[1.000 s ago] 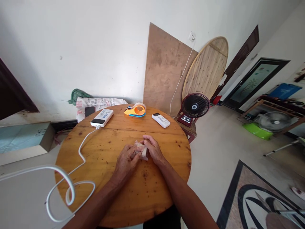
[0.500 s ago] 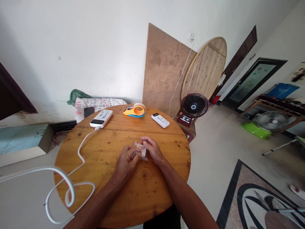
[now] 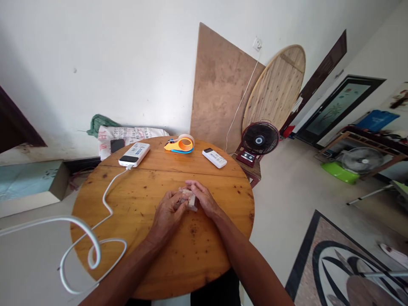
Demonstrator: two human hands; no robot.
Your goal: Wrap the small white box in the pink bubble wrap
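Observation:
A small pale packet (image 3: 192,202), seemingly in clear wrapping, lies low over the middle of the round wooden table (image 3: 137,191). My left hand (image 3: 168,211) grips its left side, thumb on the near side and fingers across the top. From the right, my right hand (image 3: 205,200) curves round the far and right sides, its thumb near the top edge. Fingers hide much of the packet, so I cannot make out its contents. Beyond my hands sits an orange and blue tape dispenser (image 3: 180,145) with a roll of tape in it.
A white power bank (image 3: 135,154) stands back left, with a white cable (image 3: 106,199) looping toward me over the table's left edge. Another white power bank (image 3: 214,158) lies back right. Right of the table, a dark red fan (image 3: 259,139) stands on a wooden stool (image 3: 251,170).
Both hands stay on the packet with only slight finger shifts; the right fingers lie a little further over its far side. The whole view has shifted slightly.

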